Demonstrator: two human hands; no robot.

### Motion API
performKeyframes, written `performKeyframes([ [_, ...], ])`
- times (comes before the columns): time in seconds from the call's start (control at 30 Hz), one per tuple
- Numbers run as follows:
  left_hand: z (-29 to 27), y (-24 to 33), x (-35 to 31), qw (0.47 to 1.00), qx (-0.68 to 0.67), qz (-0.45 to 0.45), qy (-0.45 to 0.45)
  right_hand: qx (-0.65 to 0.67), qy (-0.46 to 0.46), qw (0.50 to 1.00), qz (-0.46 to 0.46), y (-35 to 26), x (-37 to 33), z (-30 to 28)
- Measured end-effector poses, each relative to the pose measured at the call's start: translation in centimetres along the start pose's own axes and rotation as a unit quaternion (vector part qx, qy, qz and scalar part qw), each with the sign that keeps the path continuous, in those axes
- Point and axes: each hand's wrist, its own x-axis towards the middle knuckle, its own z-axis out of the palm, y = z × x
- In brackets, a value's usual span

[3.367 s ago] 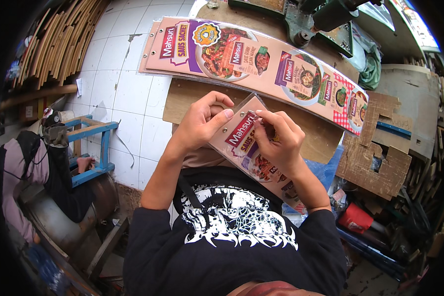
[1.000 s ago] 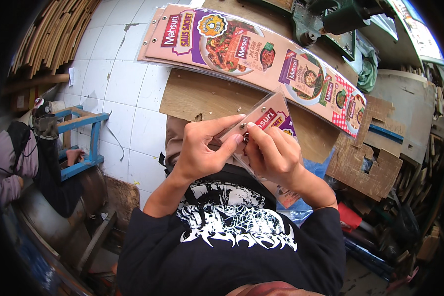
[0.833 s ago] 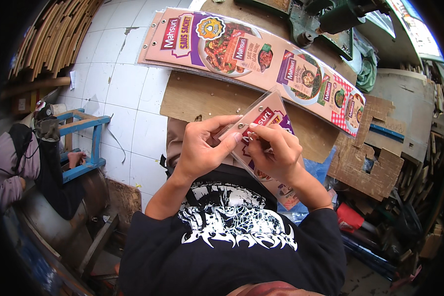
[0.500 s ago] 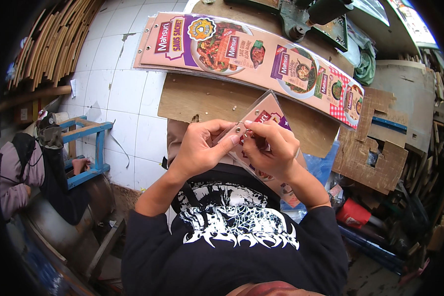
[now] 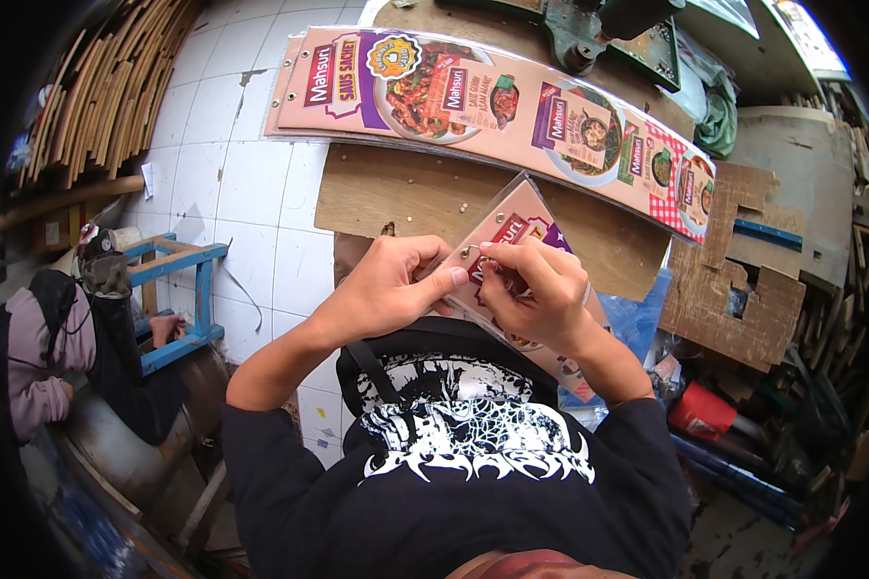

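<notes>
Close to my body, a long pink printed placard (image 5: 515,205) with a clear plastic edge is held at a slant. My left hand (image 5: 396,282) grips its left edge, thumb on top and fingers underneath. A metal eyelet (image 5: 465,253) shows by the thumb tip. My right hand (image 5: 543,285) lies over the placard's face, thumb and forefinger pinching a thin metal wire piece (image 5: 474,247) at that eyelet. The wire's full shape is hidden by the fingers. Beyond my hands lies a stack of similar pink placards (image 5: 512,135), with eyelets at its left end.
A wooden tabletop (image 5: 396,193) carries the stack, with a dark green metal machine (image 5: 574,43) behind. Cut brown boards (image 5: 714,309) stand at right, near a red object (image 5: 702,412). At left are a blue stool (image 5: 205,299), a seated person's sleeve (image 5: 43,338) and wooden strips (image 5: 106,87).
My right fingers have shifted slightly at the eyelet, which now shows more clearly with the thin wire beside it. The left hand keeps its grip. The whole view has moved a little.
</notes>
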Motion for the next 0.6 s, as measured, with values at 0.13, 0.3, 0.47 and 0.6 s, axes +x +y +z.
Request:
performKeyframes([
  [0.13, 0.3, 0.2, -0.1, 0.999, -0.049, -0.003, 0.005, 0.000, 0.008, 1.000, -0.003, -0.1, -0.1, 0.0],
  [0.3, 0.7, 0.7, -0.1, 0.996, -0.091, 0.017, 0.016, -0.006, 0.008, 1.000, -0.013, 0.2, -0.4, -0.2],
  [0.47, 1.2, 0.0, -0.1, 0.992, -0.114, 0.037, 0.034, -0.010, -0.004, 1.000, -0.019, 0.0, -0.1, -0.6],
  [0.6, 1.2, -1.7, 0.0, 0.985, -0.167, 0.022, 0.042, 0.001, -0.007, 1.000, -0.011, -0.2, -0.2, -0.6],
])
